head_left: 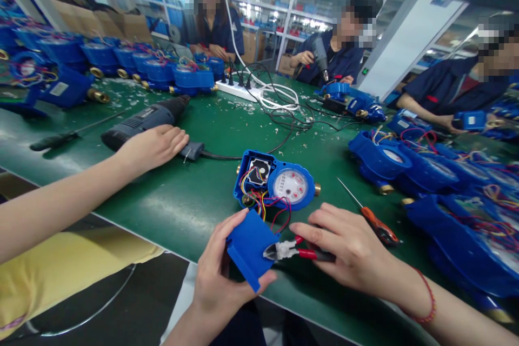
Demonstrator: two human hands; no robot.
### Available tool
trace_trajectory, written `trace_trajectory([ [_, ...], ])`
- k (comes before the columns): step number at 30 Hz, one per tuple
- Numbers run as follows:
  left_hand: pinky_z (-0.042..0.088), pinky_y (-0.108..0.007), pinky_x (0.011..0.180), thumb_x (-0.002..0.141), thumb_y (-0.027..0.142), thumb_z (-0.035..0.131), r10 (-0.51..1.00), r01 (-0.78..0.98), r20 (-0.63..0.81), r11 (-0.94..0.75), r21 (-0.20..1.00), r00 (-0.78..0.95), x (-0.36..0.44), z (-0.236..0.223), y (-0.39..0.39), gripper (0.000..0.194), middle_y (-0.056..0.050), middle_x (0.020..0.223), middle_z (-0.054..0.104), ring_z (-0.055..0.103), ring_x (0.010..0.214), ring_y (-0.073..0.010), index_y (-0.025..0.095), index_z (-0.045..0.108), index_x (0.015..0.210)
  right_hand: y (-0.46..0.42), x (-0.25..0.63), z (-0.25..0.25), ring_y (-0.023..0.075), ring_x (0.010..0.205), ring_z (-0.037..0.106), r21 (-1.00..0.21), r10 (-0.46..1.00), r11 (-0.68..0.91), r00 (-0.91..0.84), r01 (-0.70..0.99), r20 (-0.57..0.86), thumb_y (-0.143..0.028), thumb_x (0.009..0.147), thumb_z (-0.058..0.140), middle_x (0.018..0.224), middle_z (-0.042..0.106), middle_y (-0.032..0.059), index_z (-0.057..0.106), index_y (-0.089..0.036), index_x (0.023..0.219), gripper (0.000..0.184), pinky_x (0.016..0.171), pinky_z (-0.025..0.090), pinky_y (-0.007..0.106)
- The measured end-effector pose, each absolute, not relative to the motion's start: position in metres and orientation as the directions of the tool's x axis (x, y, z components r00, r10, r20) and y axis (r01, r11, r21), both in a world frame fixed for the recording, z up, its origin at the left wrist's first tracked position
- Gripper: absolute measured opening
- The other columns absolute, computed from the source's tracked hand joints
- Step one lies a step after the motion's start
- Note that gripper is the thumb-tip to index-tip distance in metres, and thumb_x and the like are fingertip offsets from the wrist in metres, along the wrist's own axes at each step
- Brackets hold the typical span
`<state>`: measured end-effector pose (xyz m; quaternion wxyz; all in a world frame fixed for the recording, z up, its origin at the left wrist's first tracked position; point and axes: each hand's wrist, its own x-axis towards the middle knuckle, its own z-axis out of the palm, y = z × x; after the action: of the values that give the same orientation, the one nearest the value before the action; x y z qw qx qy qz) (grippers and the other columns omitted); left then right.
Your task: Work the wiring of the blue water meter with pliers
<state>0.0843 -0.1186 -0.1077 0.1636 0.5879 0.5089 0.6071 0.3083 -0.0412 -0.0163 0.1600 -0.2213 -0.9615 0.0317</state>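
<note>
My left hand (219, 270) grips a blue plastic cover (253, 248) by its edges, tilted over the table's front edge. In my right hand (344, 243) is a pair of diagonal cutters (286, 249) with red and black handles, its jaw tips at the cover's right side. Just beyond stands a blue water meter (279, 181) with a round white dial and an open box compartment. Red, yellow and other thin wires (279, 211) run from that compartment down toward the cover. What lies under the cover is hidden.
Another person's hand (156, 146) rests on a heat gun (146, 119) at left, near a screwdriver (52, 141). An orange-handled screwdriver (379, 224) and several meters (381, 157) lie at right. A power strip (237, 90) with tangled cables stands farther back. Co-workers sit across the green table (174, 200).
</note>
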Motion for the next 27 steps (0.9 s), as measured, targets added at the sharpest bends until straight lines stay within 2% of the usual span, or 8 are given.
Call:
trace_trajectory([
  [5, 0.057, -0.040, 0.092, 0.067, 0.040, 0.083, 0.794, 0.361, 0.531, -0.421, 0.832, -0.297, 0.085, -0.106, -0.118, 0.072, -0.011, 0.122, 0.066, 0.067, 0.108, -0.0275, 0.024, 0.053, 0.131, -0.045, 0.309, -0.027, 0.0161, 0.071, 0.051, -0.283, 0.500, 0.863, -0.786, 0.418, 0.364, -0.017, 0.091, 0.056, 0.085, 0.062, 0.0065, 0.062, -0.015, 0.115, 0.025, 0.059, 0.039, 0.029],
  [10, 0.059, -0.040, 0.089, 0.066, 0.042, 0.084, 0.792, 0.335, 0.517, -0.415, 0.846, -0.325, 0.087, -0.106, -0.118, 0.072, -0.011, 0.122, 0.067, 0.068, 0.106, -0.0283, 0.025, 0.056, 0.130, -0.051, 0.309, -0.045, 0.0154, 0.071, 0.056, -0.444, 0.576, 0.804, -0.703, 0.396, 0.417, -0.006, 0.082, 0.053, 0.084, 0.063, 0.0052, 0.063, -0.017, 0.114, 0.035, 0.061, 0.046, 0.028],
  [14, 0.061, -0.041, 0.084, 0.062, 0.044, 0.086, 0.798, 0.290, 0.486, -0.400, 0.869, -0.356, 0.090, -0.105, -0.120, 0.074, -0.012, 0.120, 0.069, 0.070, 0.104, -0.0301, 0.023, 0.058, 0.127, -0.058, 0.305, -0.057, 0.0152, 0.069, 0.059, -0.560, 0.633, 0.749, -0.629, 0.354, 0.450, -0.006, 0.078, 0.053, 0.081, 0.065, 0.0051, 0.065, -0.017, 0.111, 0.037, 0.059, 0.050, 0.026],
  [20, 0.060, -0.042, 0.088, 0.060, 0.046, 0.087, 0.861, 0.149, 0.279, -0.238, 0.960, -0.424, 0.098, -0.093, -0.125, 0.074, -0.012, 0.122, 0.067, 0.068, 0.107, -0.0305, 0.021, 0.060, 0.124, -0.067, 0.299, -0.063, 0.0161, 0.068, 0.063, -0.695, 0.712, 0.652, -0.561, 0.302, 0.423, -0.006, 0.072, 0.054, 0.081, 0.069, 0.0053, 0.069, -0.019, 0.105, 0.039, 0.059, 0.053, 0.026],
  [23, 0.062, -0.040, 0.083, 0.060, 0.040, 0.086, 0.852, 0.154, 0.234, -0.182, 0.971, -0.469, 0.098, -0.089, -0.126, 0.070, -0.011, 0.121, 0.067, 0.069, 0.104, -0.0296, 0.020, 0.061, 0.122, -0.066, 0.308, -0.068, 0.0169, 0.068, 0.064, -0.779, 0.819, 0.547, -0.388, 0.308, 0.422, -0.012, 0.077, 0.061, 0.081, 0.070, 0.0061, 0.073, -0.020, 0.099, 0.027, 0.058, 0.054, 0.026],
  [25, 0.062, -0.037, 0.080, 0.060, 0.035, 0.085, 0.837, 0.124, 0.191, -0.148, 0.981, -0.514, 0.098, -0.089, -0.126, 0.067, -0.010, 0.121, 0.067, 0.069, 0.102, -0.0276, 0.021, 0.060, 0.121, -0.064, 0.317, -0.071, 0.0181, 0.073, 0.064, -0.812, 0.864, 0.501, -0.226, 0.299, 0.450, -0.018, 0.083, 0.061, 0.090, 0.070, 0.0083, 0.071, -0.021, 0.106, 0.025, 0.062, 0.055, 0.029],
  [27, 0.063, -0.033, 0.076, 0.059, 0.033, 0.086, 0.840, 0.062, 0.146, -0.134, 0.989, -0.523, 0.098, -0.088, -0.126, 0.068, -0.008, 0.120, 0.068, 0.070, 0.098, -0.0256, 0.022, 0.060, 0.120, -0.060, 0.326, -0.073, 0.0181, 0.075, 0.064, -0.823, 0.869, 0.494, -0.163, 0.281, 0.467, -0.020, 0.087, 0.059, 0.095, 0.069, 0.0092, 0.069, -0.023, 0.113, 0.028, 0.063, 0.055, 0.031],
])
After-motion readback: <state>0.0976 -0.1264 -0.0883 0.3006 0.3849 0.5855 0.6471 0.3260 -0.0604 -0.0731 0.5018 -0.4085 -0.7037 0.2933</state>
